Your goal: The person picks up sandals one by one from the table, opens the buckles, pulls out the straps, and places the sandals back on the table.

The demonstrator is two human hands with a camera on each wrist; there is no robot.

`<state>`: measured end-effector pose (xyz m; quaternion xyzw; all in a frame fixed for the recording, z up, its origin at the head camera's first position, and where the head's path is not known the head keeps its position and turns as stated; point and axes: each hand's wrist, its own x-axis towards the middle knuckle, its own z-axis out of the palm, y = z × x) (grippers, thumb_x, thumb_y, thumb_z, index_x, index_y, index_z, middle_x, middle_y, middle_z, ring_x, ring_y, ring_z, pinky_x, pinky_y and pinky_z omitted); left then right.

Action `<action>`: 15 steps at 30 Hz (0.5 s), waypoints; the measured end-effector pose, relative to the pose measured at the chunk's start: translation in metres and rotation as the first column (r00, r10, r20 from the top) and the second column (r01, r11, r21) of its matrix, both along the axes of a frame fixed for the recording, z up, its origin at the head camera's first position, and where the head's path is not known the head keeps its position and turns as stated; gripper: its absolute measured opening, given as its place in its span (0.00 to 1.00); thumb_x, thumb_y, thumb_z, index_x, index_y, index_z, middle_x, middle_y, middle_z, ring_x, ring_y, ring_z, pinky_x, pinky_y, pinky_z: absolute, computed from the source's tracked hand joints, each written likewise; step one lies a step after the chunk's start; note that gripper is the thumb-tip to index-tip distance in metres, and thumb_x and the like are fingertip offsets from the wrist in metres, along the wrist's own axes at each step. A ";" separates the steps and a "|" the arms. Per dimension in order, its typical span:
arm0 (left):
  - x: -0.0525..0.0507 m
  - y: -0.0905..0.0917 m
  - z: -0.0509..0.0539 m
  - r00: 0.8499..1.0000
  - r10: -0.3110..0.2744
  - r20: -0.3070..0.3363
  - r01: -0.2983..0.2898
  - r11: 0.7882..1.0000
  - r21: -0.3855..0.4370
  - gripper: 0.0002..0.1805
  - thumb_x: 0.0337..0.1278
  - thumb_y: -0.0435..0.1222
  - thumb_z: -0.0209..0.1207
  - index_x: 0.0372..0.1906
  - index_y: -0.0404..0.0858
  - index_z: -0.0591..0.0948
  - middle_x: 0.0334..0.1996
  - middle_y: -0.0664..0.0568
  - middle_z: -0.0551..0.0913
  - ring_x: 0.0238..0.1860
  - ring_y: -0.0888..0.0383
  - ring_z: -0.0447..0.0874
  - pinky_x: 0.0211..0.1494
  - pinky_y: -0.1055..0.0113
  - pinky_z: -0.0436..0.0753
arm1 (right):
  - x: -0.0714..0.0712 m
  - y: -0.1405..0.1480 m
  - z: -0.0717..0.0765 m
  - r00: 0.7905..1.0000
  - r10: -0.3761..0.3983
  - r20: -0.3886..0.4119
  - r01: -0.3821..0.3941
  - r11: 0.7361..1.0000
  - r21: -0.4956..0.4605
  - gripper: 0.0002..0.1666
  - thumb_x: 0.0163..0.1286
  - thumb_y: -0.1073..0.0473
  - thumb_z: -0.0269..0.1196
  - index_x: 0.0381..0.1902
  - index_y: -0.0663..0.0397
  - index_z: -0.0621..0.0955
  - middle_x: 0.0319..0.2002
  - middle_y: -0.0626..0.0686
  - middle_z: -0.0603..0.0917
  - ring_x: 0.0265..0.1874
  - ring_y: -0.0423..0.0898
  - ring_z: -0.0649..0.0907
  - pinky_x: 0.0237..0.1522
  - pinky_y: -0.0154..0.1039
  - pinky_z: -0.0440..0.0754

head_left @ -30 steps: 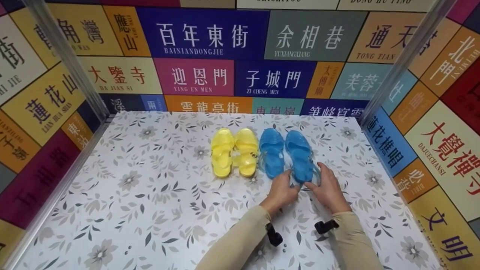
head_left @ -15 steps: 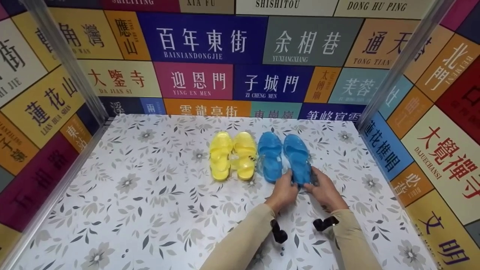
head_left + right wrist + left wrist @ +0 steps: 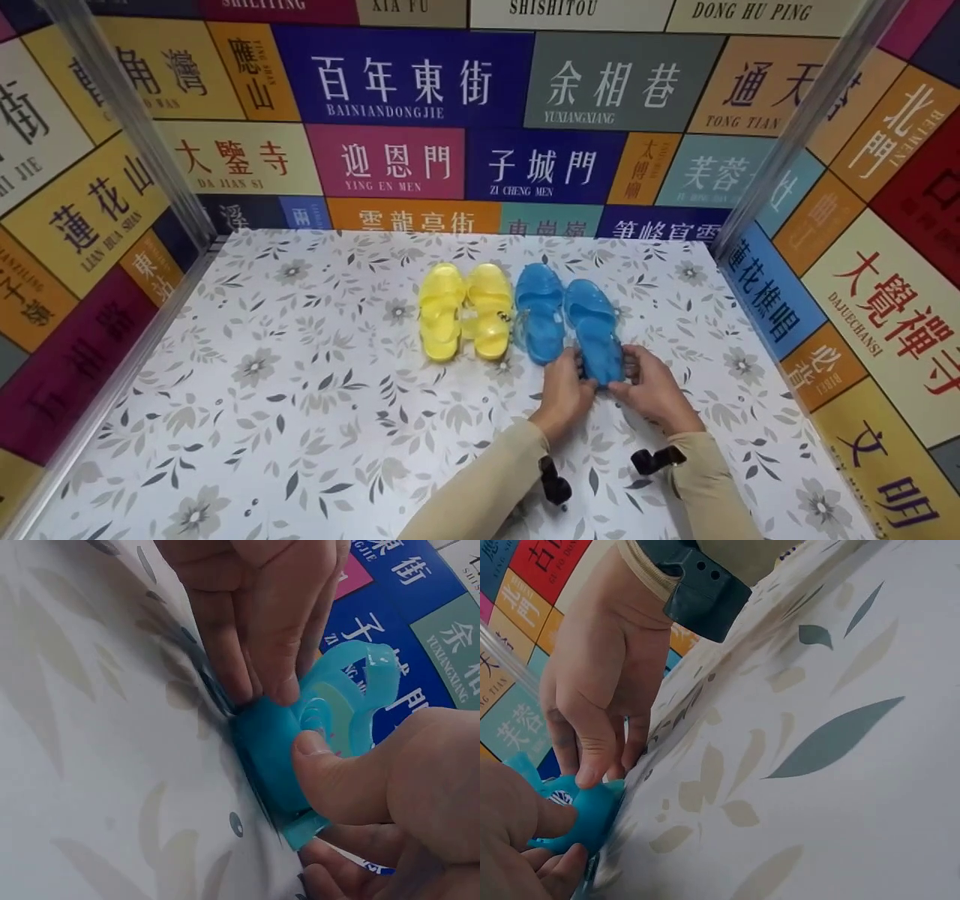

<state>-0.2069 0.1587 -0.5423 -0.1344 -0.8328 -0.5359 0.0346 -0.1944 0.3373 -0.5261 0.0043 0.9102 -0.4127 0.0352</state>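
Observation:
A pair of blue plastic sandals lies on the floral-patterned surface, toes pointing away from me. My left hand (image 3: 566, 391) grips the heel of the right blue sandal (image 3: 600, 349) from its left side, while my right hand (image 3: 654, 388) pinches the same heel from the right. Both thumbs press on the heel end, as the left wrist view shows on the sandal (image 3: 592, 814); curled fingers reach along its sides and underneath. This sandal sits slightly nearer to me than the left blue sandal (image 3: 541, 337). In the right wrist view the sandal's heel (image 3: 266, 750) stands close to the surface.
Left of the blue pair are a left yellow sandal (image 3: 441, 315) and a right yellow sandal (image 3: 489, 346), side by side. Panels with printed characters, such as the back wall (image 3: 405, 82), enclose the patterned surface (image 3: 285, 420) at the back and both sides.
The right blue sandal has slid toward me, with both hands drawing back along with it. The left blue sandal and yellow pair stay put. The head view tilted slightly.

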 end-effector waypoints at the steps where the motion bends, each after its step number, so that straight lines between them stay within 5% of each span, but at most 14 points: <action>1: 0.001 -0.001 0.000 0.999 -0.011 0.033 0.010 1.000 0.025 0.23 0.49 0.20 0.66 0.54 0.28 0.80 0.47 0.40 0.89 0.50 0.52 0.88 0.52 0.64 0.87 | 0.002 0.000 0.001 1.000 0.002 0.006 -0.002 1.000 0.001 0.41 0.68 0.69 0.69 0.74 0.74 0.64 0.64 0.74 0.76 0.61 0.67 0.79 0.65 0.62 0.75; 6: 0.007 -0.008 0.004 0.988 -0.052 0.143 0.035 0.992 0.118 0.26 0.46 0.21 0.70 0.55 0.29 0.80 0.47 0.41 0.88 0.49 0.53 0.88 0.50 0.66 0.87 | 0.012 -0.002 0.006 1.000 0.017 0.025 -0.017 1.000 -0.005 0.42 0.66 0.71 0.71 0.72 0.74 0.65 0.62 0.73 0.77 0.60 0.66 0.80 0.65 0.61 0.76; 15: 0.015 -0.018 0.008 0.987 -0.083 0.141 0.065 0.989 0.131 0.24 0.39 0.22 0.76 0.47 0.30 0.82 0.38 0.44 0.89 0.40 0.57 0.89 0.44 0.71 0.86 | 0.023 -0.001 0.015 0.995 0.095 0.027 -0.096 0.994 0.050 0.40 0.63 0.70 0.74 0.68 0.75 0.68 0.60 0.73 0.79 0.56 0.67 0.82 0.61 0.61 0.80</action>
